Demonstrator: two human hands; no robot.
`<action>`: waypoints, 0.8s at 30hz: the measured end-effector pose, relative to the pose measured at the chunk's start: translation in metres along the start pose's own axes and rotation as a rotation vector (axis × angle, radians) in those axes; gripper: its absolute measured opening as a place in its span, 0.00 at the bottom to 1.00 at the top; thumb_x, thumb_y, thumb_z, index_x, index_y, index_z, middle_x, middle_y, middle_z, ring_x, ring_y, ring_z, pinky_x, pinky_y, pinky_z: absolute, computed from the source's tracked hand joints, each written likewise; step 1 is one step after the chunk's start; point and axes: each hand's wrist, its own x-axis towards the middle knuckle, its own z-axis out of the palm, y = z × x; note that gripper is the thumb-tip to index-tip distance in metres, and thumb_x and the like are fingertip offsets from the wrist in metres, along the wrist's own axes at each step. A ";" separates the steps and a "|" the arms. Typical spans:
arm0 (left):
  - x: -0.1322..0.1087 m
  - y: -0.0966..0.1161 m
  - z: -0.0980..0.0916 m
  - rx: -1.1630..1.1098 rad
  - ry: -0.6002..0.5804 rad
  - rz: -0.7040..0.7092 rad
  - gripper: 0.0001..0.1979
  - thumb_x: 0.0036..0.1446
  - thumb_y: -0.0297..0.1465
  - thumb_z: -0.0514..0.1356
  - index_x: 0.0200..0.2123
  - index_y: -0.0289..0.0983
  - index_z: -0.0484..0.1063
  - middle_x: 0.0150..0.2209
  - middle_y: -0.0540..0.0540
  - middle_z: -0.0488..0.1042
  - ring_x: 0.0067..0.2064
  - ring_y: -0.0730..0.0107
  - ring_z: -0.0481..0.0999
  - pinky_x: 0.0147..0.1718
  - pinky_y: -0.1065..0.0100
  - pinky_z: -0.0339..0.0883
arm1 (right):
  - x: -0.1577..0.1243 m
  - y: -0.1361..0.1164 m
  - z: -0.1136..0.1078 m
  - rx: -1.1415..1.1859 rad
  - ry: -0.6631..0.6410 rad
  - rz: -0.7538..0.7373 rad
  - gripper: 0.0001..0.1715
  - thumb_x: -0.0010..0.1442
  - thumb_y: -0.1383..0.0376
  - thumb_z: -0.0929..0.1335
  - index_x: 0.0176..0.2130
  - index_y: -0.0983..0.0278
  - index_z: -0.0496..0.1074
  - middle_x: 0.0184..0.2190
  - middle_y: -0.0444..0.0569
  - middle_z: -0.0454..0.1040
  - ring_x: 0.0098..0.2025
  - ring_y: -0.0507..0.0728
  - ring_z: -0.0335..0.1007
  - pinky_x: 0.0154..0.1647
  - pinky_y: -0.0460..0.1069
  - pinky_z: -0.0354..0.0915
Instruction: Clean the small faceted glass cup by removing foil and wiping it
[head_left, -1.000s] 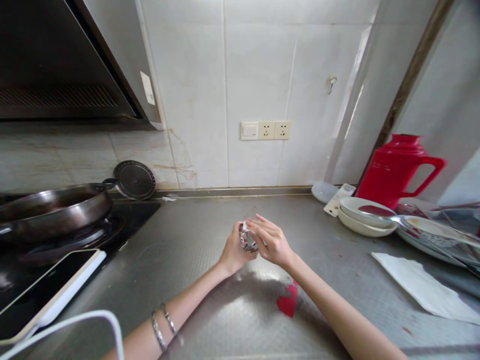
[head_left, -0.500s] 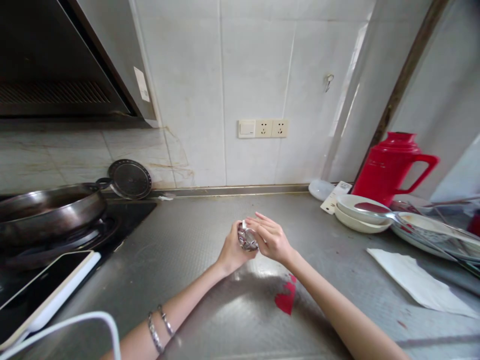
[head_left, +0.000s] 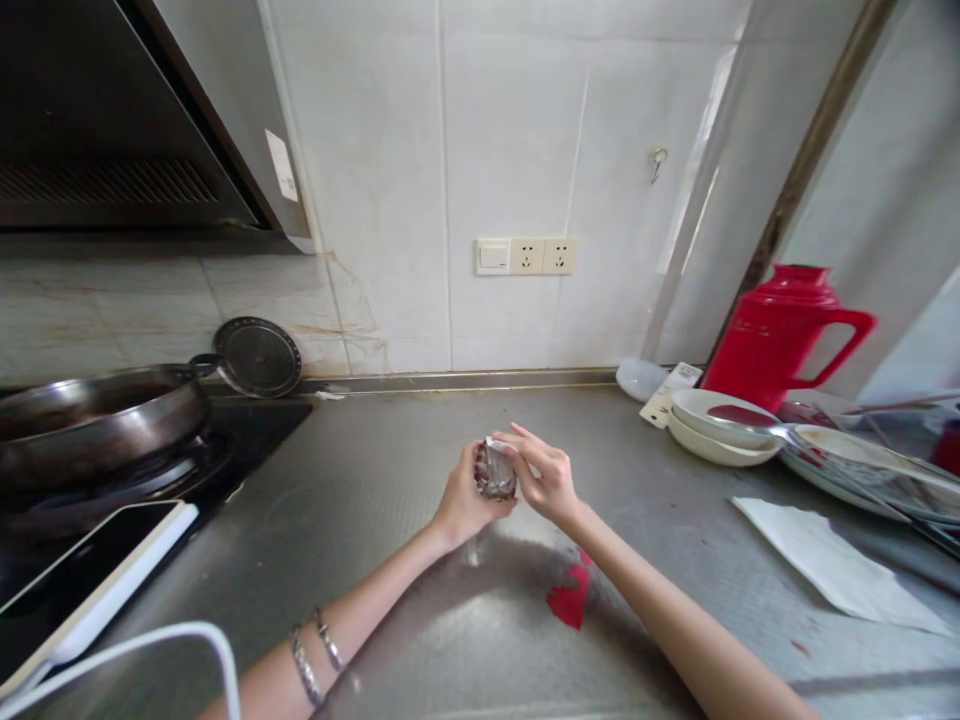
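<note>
Both my hands meet above the middle of the steel counter (head_left: 375,500). My left hand (head_left: 463,500) is curled around a small crumpled, shiny foil-like wrapper (head_left: 495,472). My right hand (head_left: 544,478) pinches the same wrapper from the right, its fingers bent over the top. Two bracelets sit on my left wrist. A red scrap (head_left: 571,600) lies on the counter just below my right forearm.
A dark pan (head_left: 97,415) stands on the stove at the left, with a round lid (head_left: 259,357) leaning on the wall. A tablet (head_left: 90,570) lies at the front left. White bowls (head_left: 720,428), a red jug (head_left: 784,335), plates and a paper towel (head_left: 825,565) are at the right.
My hands have stayed together on the wrapper. My right fingers have curled further over its top, and the wrapper looks turned slightly.
</note>
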 end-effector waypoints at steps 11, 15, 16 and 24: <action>0.001 0.012 -0.003 -0.261 -0.020 -0.024 0.37 0.37 0.29 0.71 0.52 0.36 0.60 0.48 0.41 0.73 0.48 0.59 0.74 0.45 0.62 0.69 | -0.001 -0.012 0.007 0.151 0.154 0.372 0.14 0.64 0.64 0.63 0.43 0.59 0.78 0.37 0.44 0.81 0.44 0.62 0.77 0.50 0.60 0.72; 0.003 0.006 -0.004 -0.241 -0.010 -0.034 0.36 0.38 0.30 0.71 0.51 0.35 0.61 0.48 0.40 0.73 0.47 0.59 0.74 0.45 0.62 0.68 | -0.004 -0.013 0.011 0.164 0.158 0.390 0.14 0.64 0.62 0.63 0.43 0.59 0.78 0.38 0.44 0.80 0.46 0.62 0.76 0.52 0.61 0.70; 0.003 0.005 -0.004 -0.241 -0.006 -0.029 0.35 0.38 0.30 0.71 0.50 0.35 0.62 0.48 0.40 0.73 0.47 0.60 0.75 0.45 0.62 0.68 | -0.004 -0.014 0.011 0.175 0.142 0.339 0.15 0.65 0.63 0.63 0.44 0.59 0.77 0.41 0.45 0.79 0.47 0.62 0.75 0.54 0.61 0.68; 0.004 0.003 -0.004 -0.253 -0.017 0.001 0.36 0.37 0.31 0.71 0.51 0.36 0.62 0.50 0.39 0.72 0.49 0.59 0.74 0.48 0.60 0.67 | -0.005 -0.010 0.009 0.157 0.122 0.290 0.15 0.65 0.64 0.62 0.46 0.58 0.76 0.44 0.49 0.78 0.49 0.61 0.74 0.53 0.59 0.70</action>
